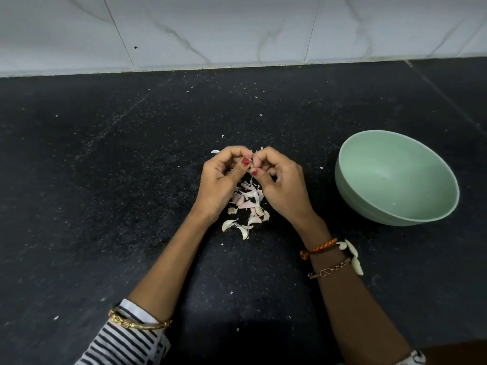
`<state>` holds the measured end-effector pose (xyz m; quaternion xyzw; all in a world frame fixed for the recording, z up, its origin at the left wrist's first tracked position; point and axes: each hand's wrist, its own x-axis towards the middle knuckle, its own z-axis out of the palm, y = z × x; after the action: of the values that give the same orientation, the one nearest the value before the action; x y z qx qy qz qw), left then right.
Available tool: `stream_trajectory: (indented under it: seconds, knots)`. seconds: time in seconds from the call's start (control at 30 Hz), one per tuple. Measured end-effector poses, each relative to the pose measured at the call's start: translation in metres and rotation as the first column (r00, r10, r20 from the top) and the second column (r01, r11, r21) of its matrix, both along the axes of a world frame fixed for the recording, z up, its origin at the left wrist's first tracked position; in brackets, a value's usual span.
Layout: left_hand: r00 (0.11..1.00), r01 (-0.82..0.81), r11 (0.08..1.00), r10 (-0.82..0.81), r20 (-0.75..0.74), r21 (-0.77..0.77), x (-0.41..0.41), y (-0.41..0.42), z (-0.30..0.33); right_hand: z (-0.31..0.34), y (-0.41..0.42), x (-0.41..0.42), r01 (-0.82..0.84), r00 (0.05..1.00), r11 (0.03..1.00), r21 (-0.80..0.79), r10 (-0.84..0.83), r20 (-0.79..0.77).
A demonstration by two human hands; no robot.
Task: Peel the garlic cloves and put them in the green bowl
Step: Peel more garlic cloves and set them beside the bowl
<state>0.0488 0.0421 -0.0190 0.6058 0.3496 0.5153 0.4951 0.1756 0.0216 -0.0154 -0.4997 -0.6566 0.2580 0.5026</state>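
Note:
My left hand [222,180] and my right hand [282,184] meet above the middle of the black counter, fingers curled, thumbs pinching a small garlic clove [252,161] that is mostly hidden between the fingertips. Beneath the hands lies a heap of white and pinkish garlic cloves and skins [250,204]. The pale green bowl [432,164] stands to the right of my right hand, and nothing shows inside it. A few whitish cloves [354,256] lie on the counter beside my right wrist.
The black stone counter [105,180] is speckled with tiny skin flakes. A white marble-tiled wall [237,30] closes the far edge. Bracelets ring both wrists, and a striped sleeve [123,341] covers my left forearm.

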Motion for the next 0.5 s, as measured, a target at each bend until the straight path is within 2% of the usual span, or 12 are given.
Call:
stream_trajectory:
  seconds: [0.17, 0.27, 0.33, 0.43, 0.5]
  knots:
    - [0.998, -0.054, 0.998, 0.053, -0.040, -0.038, 0.0018, -0.0012, 0.0033, 0.0044, -0.0014, -0.0041, -0.054, 0.982, 0.996, -0.066, 0.041, -0.183]
    - [0.995, -0.099, 0.992, 0.096, -0.039, -0.078, 0.0024, -0.0010, 0.0048, 0.0076, -0.0014, -0.0001, 0.018, 0.954, 0.993, -0.114, -0.051, -0.295]
    - [0.993, -0.118, 0.989, 0.115, -0.037, -0.088, 0.0026, -0.0012, 0.0051, 0.0069, -0.0008, 0.0026, 0.105, 0.963, 0.984, -0.142, -0.136, -0.232]
    - [0.991, -0.134, 0.987, 0.132, -0.030, -0.094, 0.0036, -0.0017, 0.0044, 0.0033, -0.0015, 0.0014, 0.225, 0.972, 0.968, -0.110, -0.231, -0.038]
    - [0.987, -0.162, 0.983, 0.160, -0.028, -0.091, 0.0035, -0.0010, 0.0038, 0.0021, -0.0024, -0.0012, 0.245, 0.969, 0.966, -0.082, -0.245, 0.001]
